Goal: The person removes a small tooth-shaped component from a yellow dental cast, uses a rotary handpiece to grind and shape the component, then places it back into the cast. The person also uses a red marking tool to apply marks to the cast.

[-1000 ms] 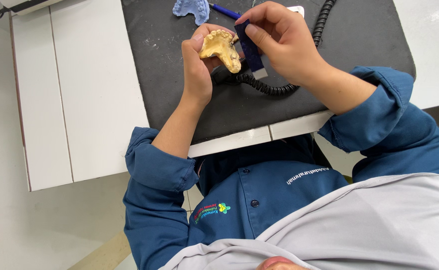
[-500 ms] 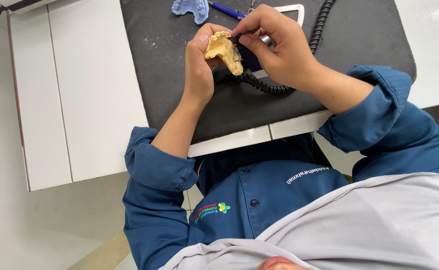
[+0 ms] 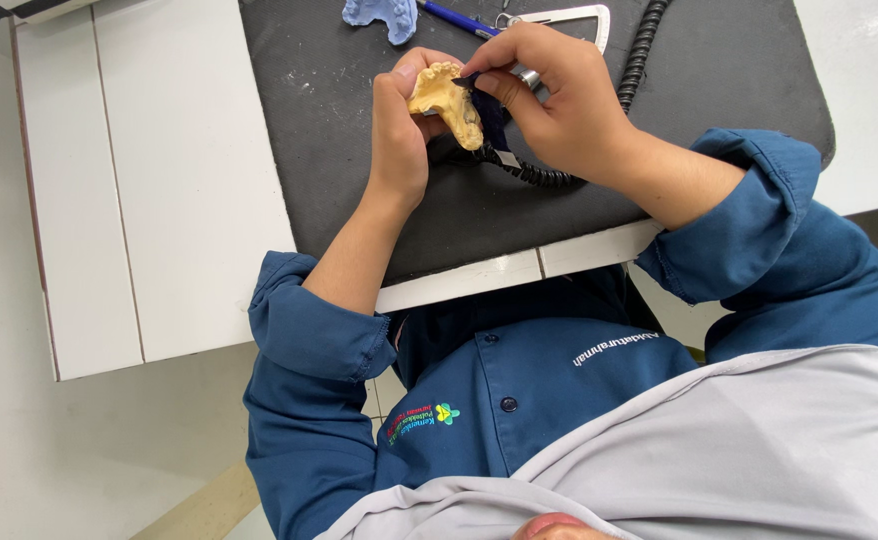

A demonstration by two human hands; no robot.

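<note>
My left hand [image 3: 401, 135] grips a yellow plaster dental cast [image 3: 446, 98] and holds it above the dark grey mat [image 3: 339, 170]. My right hand [image 3: 556, 100] pinches a slim dark handpiece tool [image 3: 494, 125] and presses its tip against the cast's right side. A black coiled cord [image 3: 549, 178] runs from the tool under my right wrist and up the mat. Much of the tool is hidden by my fingers.
A blue dental cast [image 3: 379, 14] lies at the mat's far edge, with a blue pen [image 3: 459, 18] and a white triangular frame [image 3: 571, 18] beside it. The mat sits on a white table [image 3: 159, 200]. My blue sleeves and grey apron fill the lower view.
Both hands have drawn closer together over the cast, and my right fingers now press the tool against it. The cast has turned slightly in my left hand.
</note>
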